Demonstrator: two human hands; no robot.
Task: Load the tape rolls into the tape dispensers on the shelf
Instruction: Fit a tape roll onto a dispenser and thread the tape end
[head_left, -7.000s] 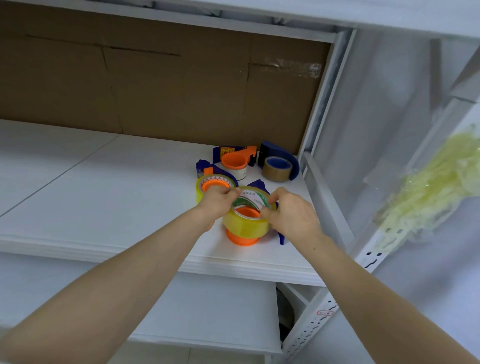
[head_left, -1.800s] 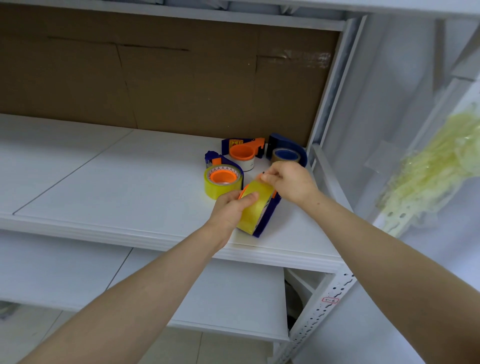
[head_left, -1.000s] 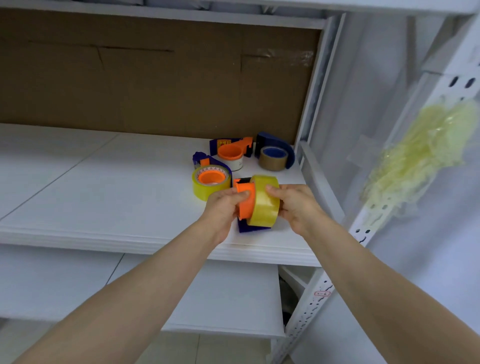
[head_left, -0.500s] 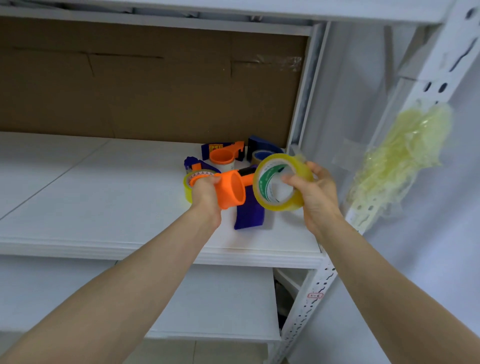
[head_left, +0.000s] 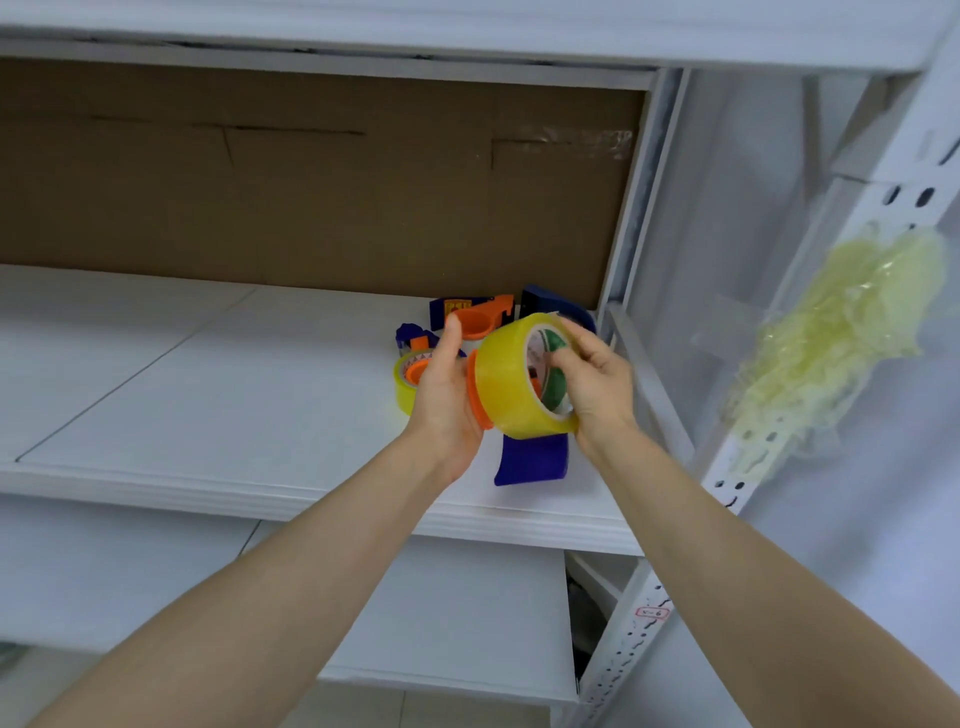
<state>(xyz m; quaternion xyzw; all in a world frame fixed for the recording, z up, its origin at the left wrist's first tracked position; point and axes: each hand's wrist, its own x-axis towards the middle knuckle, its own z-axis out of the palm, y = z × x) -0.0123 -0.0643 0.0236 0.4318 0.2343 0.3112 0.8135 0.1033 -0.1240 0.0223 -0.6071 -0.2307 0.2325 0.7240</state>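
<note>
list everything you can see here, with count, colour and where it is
held tape roll: 1, yellow, on the held dispenser's orange hub
held dispenser: 1, blue with orange hub, between both hands
second tape roll: 1, yellow, on the shelf behind the left hand
loaded dispenser: 1, blue, carrying the second tape roll
orange-hub dispenser: 1, blue and orange, back of the shelf
rear dispenser: 1, blue, back right corner, partly hidden
shelf: 1, white
cardboard panel: 1, brown, behind the shelf
tape wad: 1, pale yellow, on the right upright
left hand: holds the held dispenser
right hand: fingers in the held tape roll's core
</note>
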